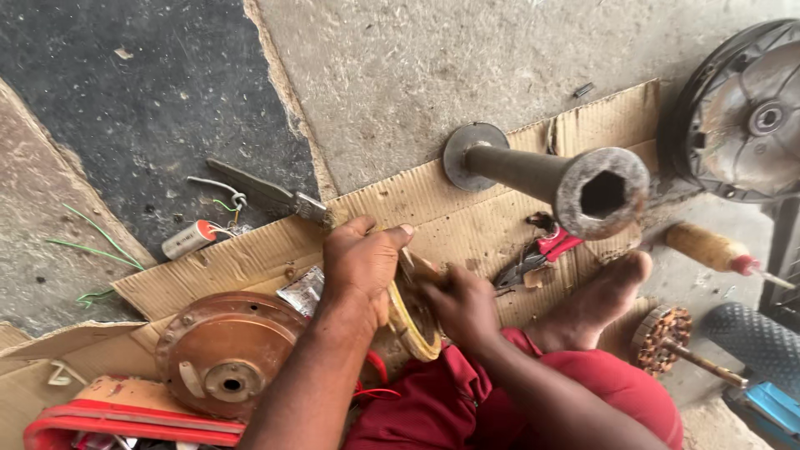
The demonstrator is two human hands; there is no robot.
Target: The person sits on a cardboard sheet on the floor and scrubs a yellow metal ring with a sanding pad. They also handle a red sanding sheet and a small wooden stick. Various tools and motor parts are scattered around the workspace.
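Note:
My left hand (360,265) grips the top edge of a round yellowish ring-shaped motor part (414,327) that stands on edge on the cardboard (467,221). My right hand (460,307) is closed against the part's inner side, fingers pressed in; what it pinches is hidden. Red trousers (467,400) and my bare foot (596,300) lie just right of the hands.
A rusty round motor cover (223,354) lies to the left, above a red tray (125,425). A heavy metal pipe stand (575,183), red-handled pliers (533,254), a wooden-handled tool (717,248), a wound rotor (662,337), a grey drum (742,117), shears (267,193) and a capacitor (188,239) surround me.

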